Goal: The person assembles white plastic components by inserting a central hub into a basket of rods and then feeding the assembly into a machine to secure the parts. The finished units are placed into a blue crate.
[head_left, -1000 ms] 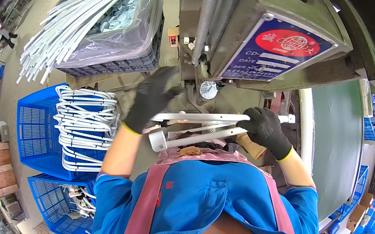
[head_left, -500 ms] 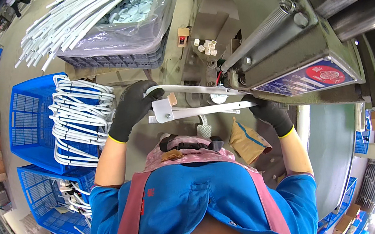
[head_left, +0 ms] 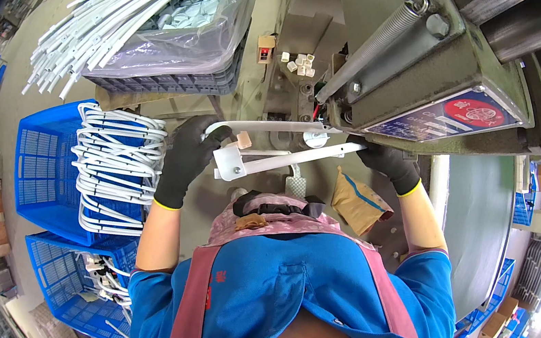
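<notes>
In front of my body I hold a white tube frame (head_left: 297, 159) between both hands, its long tubes lying roughly side by side. My left hand (head_left: 191, 154), in a black glove with a yellow cuff edge, is closed round the left end of the far tube. Close to those fingers are a small white plate (head_left: 229, 163) and a beige block (head_left: 243, 139) on the frame. My right hand (head_left: 385, 161), gloved the same way, grips the frame's right end beside the press; its fingertips are partly hidden. Behind the frame shows a round white metal part (head_left: 315, 139) of the machine.
A large press (head_left: 429, 70) with a spring stands at the right. Several white caps (head_left: 299, 64) lie on its bed. Left are blue crates (head_left: 43, 177) with bent white tubes (head_left: 118, 169); beyond is a plastic-lined crate (head_left: 165, 56) under long tubes. A brown bag (head_left: 358, 201) sits below.
The tube frame has tilted a little, so a thin bar shows between its two long tubes. Its plate has shifted slightly left, and my right hand has moved slightly left. Both hands keep their grip.
</notes>
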